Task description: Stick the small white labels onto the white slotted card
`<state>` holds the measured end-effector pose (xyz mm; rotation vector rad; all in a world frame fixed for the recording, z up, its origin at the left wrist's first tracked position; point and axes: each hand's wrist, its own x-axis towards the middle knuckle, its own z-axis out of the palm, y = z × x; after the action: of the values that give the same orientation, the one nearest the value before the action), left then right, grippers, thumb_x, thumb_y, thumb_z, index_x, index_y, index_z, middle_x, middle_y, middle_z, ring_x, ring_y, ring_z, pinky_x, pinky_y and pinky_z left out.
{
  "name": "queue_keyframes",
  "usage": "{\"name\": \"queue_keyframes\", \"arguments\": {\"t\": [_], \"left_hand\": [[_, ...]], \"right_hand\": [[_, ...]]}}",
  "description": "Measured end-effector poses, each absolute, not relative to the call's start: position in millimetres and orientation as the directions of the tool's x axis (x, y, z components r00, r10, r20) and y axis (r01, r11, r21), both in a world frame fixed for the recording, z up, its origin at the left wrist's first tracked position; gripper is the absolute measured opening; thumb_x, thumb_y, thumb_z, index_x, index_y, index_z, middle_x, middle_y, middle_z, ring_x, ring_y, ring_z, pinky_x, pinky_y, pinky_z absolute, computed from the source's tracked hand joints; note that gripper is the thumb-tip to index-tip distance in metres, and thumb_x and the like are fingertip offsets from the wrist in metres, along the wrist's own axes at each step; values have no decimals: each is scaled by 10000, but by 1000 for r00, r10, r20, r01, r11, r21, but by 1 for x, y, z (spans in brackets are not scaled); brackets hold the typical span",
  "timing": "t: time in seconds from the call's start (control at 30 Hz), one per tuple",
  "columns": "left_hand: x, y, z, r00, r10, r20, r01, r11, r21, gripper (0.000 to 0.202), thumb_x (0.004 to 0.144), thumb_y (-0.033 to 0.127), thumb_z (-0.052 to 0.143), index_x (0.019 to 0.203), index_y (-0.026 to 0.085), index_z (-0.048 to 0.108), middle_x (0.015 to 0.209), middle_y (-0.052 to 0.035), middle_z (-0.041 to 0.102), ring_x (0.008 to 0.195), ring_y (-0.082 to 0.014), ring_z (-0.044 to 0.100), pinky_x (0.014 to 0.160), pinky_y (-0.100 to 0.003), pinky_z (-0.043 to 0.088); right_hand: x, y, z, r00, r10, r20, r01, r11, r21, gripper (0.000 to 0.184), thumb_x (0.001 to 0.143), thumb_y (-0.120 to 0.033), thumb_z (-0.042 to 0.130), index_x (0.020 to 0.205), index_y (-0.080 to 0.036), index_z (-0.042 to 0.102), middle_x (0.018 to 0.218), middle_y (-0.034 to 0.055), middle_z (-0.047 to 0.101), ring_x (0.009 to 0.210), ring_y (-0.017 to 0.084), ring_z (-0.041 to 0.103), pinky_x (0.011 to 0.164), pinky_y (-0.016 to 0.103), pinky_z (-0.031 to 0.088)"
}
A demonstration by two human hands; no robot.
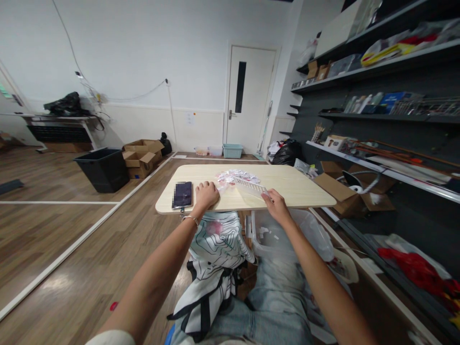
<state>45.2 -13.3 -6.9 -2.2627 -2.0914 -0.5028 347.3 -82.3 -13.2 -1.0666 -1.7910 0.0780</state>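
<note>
On the pale table [302,184] lies a loose heap of small white and pinkish pieces [237,176], too small to make out singly. My right hand [276,203] pinches the near end of a long, whitish comb-like strip [253,186] with a row of slots. The strip's far end reaches to the edge of the heap. My left hand [207,194] rests on the table left of the heap, fingers curled down and their tips hidden. Beside it is something thin and see-through. A dark phone [183,195] lies to the left of that hand.
Below the table's front edge stands a clear plastic tub [287,230] with a few white bits inside. Patterned cloth [219,244] hangs over my lap. At right are shelves [388,115] and an open cardboard box [345,191]; a black bin [104,170] stands at left.
</note>
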Motion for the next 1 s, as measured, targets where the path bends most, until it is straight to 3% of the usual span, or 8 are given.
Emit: {"name": "queue_keyframes", "arguments": {"t": [1.0], "left_hand": [[45,-16,-6,50,968,244,973,-102,207,459,1058,342,312,1333,176,639,1434,-199,629,1348,-353,544,1104,-489,387]], "right_hand": [[350,-82,-14,-112,689,716,617,613,-494,605,1028,-746,455,762,-236,641,785,57,613,744,220,596,676,342,501]]}}
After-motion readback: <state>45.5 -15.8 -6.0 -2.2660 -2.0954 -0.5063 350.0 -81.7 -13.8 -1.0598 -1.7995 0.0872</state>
